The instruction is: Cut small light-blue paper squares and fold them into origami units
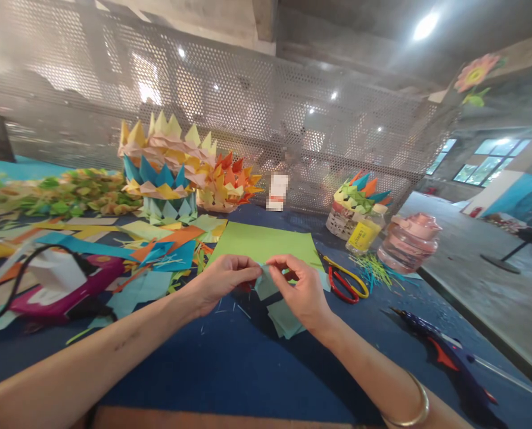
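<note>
Between both hands is a small piece of pale blue paper (266,285), lifted just above the table. My left hand (230,277) pinches its left edge between thumb and fingers. My right hand (299,292) pinches the same piece from the right, its fingertips close to the left ones. Below, a loose stack of pale blue paper squares (286,320) lies on the dark blue table. A green sheet (266,238) lies flat just behind the hands. To the right of my right hand rest scissors (346,281) with red and yellow handles.
A glue gun (448,351) lies at the right, near a pink bottle (409,243) and a yellow-labelled bottle (364,229). Folded-paper crowns (167,185) stand at the back. Paper strips (158,244) and a magenta device (78,292) with a black cord cover the left side.
</note>
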`<state>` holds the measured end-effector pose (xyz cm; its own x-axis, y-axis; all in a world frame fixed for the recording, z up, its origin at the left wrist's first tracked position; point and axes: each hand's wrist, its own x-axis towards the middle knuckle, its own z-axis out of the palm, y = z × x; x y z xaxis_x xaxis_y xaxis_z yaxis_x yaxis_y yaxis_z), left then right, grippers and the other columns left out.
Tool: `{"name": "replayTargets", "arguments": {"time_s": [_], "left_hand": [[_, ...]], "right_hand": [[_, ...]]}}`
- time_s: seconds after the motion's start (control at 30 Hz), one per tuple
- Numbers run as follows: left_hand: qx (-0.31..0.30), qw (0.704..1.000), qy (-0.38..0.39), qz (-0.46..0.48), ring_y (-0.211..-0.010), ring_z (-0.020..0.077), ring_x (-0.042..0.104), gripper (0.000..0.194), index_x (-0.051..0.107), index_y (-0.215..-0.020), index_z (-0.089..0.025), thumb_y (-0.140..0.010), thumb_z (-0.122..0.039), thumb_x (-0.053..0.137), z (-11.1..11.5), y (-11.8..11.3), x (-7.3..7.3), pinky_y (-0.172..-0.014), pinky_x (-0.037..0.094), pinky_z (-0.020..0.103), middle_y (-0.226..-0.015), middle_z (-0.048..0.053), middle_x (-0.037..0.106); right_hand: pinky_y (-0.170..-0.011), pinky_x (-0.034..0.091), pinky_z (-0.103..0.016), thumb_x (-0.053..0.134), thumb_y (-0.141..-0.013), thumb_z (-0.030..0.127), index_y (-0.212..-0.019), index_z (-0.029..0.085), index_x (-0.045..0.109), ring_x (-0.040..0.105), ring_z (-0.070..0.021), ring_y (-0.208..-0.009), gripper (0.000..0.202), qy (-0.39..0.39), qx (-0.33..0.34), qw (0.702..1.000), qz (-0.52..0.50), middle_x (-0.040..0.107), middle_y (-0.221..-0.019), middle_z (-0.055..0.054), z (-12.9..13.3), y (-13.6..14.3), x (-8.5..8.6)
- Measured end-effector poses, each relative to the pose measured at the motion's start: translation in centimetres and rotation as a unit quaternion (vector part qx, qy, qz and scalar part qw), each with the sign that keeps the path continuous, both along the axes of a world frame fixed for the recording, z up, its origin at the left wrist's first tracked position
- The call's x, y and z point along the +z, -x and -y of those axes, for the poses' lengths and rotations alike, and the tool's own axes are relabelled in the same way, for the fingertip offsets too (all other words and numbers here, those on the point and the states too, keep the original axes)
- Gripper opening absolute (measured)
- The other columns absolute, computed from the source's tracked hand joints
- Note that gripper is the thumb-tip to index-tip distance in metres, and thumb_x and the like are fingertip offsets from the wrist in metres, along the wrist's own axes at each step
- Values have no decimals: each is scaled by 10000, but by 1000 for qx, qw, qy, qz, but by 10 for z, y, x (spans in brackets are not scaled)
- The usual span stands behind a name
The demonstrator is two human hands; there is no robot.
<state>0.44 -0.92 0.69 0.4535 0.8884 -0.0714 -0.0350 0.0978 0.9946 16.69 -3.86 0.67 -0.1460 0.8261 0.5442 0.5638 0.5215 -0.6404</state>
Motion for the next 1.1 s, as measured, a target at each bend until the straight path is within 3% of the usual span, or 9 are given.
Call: {"name": "replayTargets", "arguments": {"time_s": [0.33,0.77,0.93,1.03,1.1], "left_hand": [[0,997,62,41,-545,76,496,149,629,-640,-132,-640,-277,664,-1,4,0,-588,417,200,-591,-13,558],[-14,996,72,43,-568,75,496,201,625,-636,-125,-657,-320,670,-4,5,-2,-593,404,193,-590,-10,553],[12,1000,10,7,-527,79,458,217,611,-629,-132,-656,-345,647,-5,4,-4,-549,371,202,-559,-20,528],[29,996,-71,-34,-532,91,465,232,621,-661,-134,-676,-366,611,-6,4,-5,-545,363,212,-557,-18,535],[35,991,-115,-59,-545,99,479,234,623,-676,-141,-686,-372,592,-6,4,-5,-552,369,216,-565,-16,551]], "right_hand": [[-714,477,-244,467,-827,146,-903,206,627,583,-133,-810,188,-96,60,989,95,635,-859,-38,-3,-10,0],[-766,453,-285,450,-845,128,-940,170,625,554,-150,-801,203,-192,64,953,224,633,-874,-59,-4,-13,2],[-790,446,-317,447,-824,115,-966,199,630,540,-171,-844,246,-188,65,950,242,619,-936,-63,-1,-12,2],[-786,454,-313,445,-815,139,-933,191,634,555,-171,-850,229,-140,62,973,175,611,-954,-75,4,-8,8],[-684,477,-261,436,-827,182,-926,178,619,570,-155,-796,208,-77,31,992,95,619,-919,-72,4,-6,10]]}}
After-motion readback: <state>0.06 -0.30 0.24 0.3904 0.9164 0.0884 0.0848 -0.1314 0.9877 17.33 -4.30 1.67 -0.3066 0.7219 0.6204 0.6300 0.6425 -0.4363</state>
